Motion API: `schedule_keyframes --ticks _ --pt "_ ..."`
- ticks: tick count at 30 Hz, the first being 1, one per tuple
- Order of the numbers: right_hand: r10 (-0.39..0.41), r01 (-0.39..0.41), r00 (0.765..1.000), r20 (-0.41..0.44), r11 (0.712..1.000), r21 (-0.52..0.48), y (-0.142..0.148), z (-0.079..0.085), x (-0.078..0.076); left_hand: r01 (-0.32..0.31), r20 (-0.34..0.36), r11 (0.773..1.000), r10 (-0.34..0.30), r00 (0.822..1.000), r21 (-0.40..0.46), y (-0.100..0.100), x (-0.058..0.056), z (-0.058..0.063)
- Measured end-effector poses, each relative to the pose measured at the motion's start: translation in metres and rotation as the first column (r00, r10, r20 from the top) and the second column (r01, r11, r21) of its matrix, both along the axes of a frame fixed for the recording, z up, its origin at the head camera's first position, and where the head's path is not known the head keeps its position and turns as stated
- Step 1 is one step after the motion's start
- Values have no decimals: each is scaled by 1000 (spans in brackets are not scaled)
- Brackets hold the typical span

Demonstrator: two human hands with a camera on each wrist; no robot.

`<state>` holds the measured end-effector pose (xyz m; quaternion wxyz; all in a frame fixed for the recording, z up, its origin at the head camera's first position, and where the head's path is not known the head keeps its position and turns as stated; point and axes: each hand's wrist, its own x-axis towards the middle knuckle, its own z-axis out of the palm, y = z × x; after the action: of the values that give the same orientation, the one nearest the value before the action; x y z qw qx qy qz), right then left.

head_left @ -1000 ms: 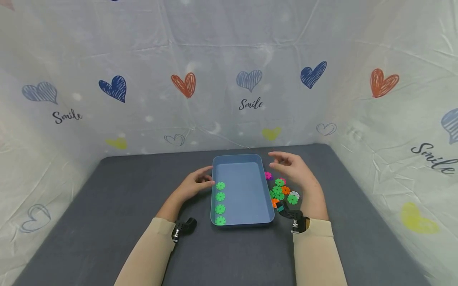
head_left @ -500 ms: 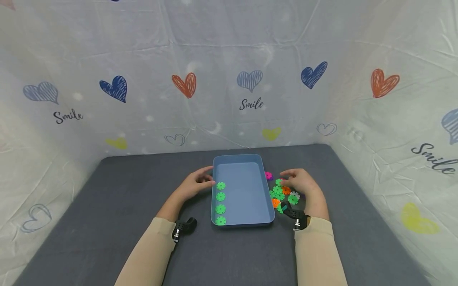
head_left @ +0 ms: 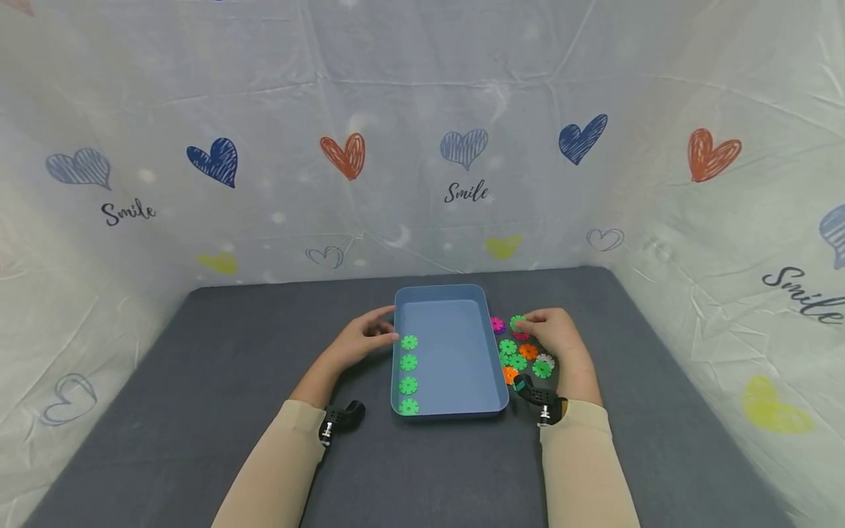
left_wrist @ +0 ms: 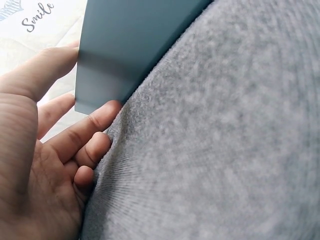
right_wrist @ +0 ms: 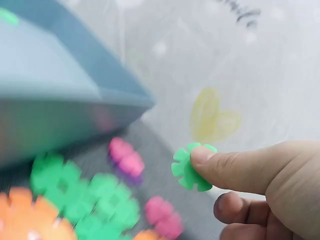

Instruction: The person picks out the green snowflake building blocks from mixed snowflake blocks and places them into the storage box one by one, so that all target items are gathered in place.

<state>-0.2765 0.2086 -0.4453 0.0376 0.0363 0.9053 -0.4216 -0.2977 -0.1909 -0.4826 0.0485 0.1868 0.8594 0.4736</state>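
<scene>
Green disc — head view, right of centre, pinched in right hand. Left hand, loosely spread, touches left side of tray; 4 green pieces inside. Left wrist view: fingers loosely bent at tray wall, left. Right wrist view: thumb over disc, right of centre — orange piece, lower left.

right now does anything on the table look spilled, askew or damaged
Nothing stands out. The four green pieces sit in a fairly straight line along the left side of the blue tray. The loose pieces to its right overlap untidily, but seem just an ordinary pile.
</scene>
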Motion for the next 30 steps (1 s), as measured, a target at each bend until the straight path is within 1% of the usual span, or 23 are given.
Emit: schedule_keyframes --ticks 2,4,8,10,13,16,18,20,22,26,29,30 --pt "12 -12 999 -42 1000 -2 -6 12 2 -3 4 1000 3 1000 2 -2 0 1" --pt "21 -22 997 -79 1000 -7 -16 28 5 -9 8 1000 9 1000 -3 -3 1 1" --pt "62 -65 982 -177 998 -9 -44 60 13 -8 3 1000 8 1000 -16 -4 0 3" --pt "83 -90 973 -215 996 -21 -57 71 16 -8 0 1000 8 1000 -20 -5 -1 3" --pt "110 -126 958 -265 991 -42 -75 80 18 -16 1 1000 16 1000 -13 -5 -2 3" --pt "151 -175 944 -292 983 -59 -91 83 16 -26 -1 1000 26 1000 -4 -5 -2 2" --pt "192 -215 936 -296 976 -45 -102 82 12 -27 -3 1000 27 1000 2 -5 -2 1" --pt "250 -259 923 -292 966 6 -114 79 5 -24 3 1000 24 1000 8 -5 -2 1" --pt "308 -301 912 -269 951 70 -125 75 -4 -18 14 1000 18 1000 14 -5 -1 0" --pt "418 -378 889 -189 900 216 -146 64 -22 -4 38 999 2 999 32 -3 -1 0" --pt "474 -427 874 -106 855 296 -161 54 -33 20 40 998 -22 999 56 -2 0 -1" --pt "488 -442 869 -83 840 315 -165 50 -35 31 40 998 -34 999 60 0 2 2"
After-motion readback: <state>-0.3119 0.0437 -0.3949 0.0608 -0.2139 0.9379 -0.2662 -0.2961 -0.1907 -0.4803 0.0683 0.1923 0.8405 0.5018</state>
